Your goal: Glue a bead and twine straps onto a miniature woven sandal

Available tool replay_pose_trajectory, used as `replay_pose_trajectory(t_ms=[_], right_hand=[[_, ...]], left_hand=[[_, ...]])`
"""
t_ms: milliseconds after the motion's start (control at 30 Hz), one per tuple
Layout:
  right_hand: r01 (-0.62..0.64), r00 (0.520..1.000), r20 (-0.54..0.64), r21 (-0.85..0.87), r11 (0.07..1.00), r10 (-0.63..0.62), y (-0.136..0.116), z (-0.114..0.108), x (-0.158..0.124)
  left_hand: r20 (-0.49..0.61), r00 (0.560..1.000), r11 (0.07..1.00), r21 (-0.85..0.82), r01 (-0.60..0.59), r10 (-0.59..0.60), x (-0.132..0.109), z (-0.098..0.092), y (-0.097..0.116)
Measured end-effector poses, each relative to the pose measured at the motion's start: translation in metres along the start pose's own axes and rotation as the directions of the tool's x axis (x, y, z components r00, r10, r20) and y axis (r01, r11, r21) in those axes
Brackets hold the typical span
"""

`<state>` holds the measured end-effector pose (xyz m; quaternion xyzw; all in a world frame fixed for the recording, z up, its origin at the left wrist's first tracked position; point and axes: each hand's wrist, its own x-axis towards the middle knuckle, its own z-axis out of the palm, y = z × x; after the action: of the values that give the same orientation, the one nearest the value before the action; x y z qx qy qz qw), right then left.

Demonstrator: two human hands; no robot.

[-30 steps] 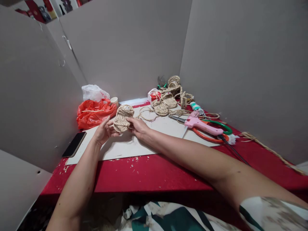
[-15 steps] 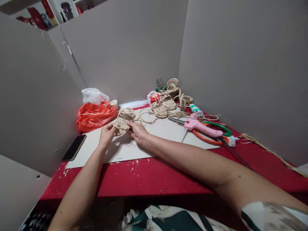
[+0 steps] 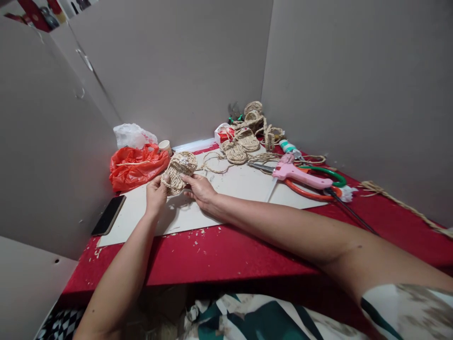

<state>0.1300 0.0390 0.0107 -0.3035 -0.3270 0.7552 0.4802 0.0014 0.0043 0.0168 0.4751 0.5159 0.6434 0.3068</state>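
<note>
A small woven straw slipper [image 3: 178, 171] is held between my two hands, tilted above a white board [image 3: 226, 189]. My left hand [image 3: 156, 192] pinches its left edge near the bottom. On its right edge lie the thumb and fingers of my right hand [image 3: 200, 190], closed around the weave. Behind and to the right, two more straw slippers [image 3: 234, 152] rest by a loose loop of straw cord [image 3: 214, 163]. Part of the held slipper is covered by my fingers.
Pink glue gun [image 3: 300, 175], scissors with green and orange handles [image 3: 320, 169] and a braided cord [image 3: 399, 205] lie to the right. At the left are a red plastic bag [image 3: 136, 167], a roll [image 3: 165, 147] and a phone [image 3: 109, 216]. Grey panels enclose the red table [image 3: 198, 264].
The camera view has shifted slightly. Both hands still hold the straw slipper, which has turned a little and moved slightly left in view.
</note>
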Motion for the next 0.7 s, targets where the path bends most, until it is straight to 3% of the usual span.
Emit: replay_pose_trajectory(t_ms=[167,333,533,700], right_hand=[[-0.003,1.0,0.006,0.009,1.0,0.003,0.0,0.001,-0.002],[-0.017,1.0,-0.004,0.015,1.0,0.017,0.002,-0.001,0.0],[-0.032,0.998,-0.059,0.026,0.999,0.033,-0.001,-0.003,0.008],[-0.021,0.992,-0.126,-0.015,1.0,0.019,-0.006,-0.006,0.011]], left_hand=[[-0.01,0.999,0.999,0.006,-0.045,0.045,0.0,-0.002,0.0],[-0.009,0.999,0.998,-0.031,0.05,-0.05,0.002,-0.001,-0.003],[0.126,0.975,0.983,0.022,0.18,-0.181,0.0,-0.002,-0.003],[0.263,0.916,0.953,0.053,0.299,-0.302,-0.005,-0.003,0.001]])
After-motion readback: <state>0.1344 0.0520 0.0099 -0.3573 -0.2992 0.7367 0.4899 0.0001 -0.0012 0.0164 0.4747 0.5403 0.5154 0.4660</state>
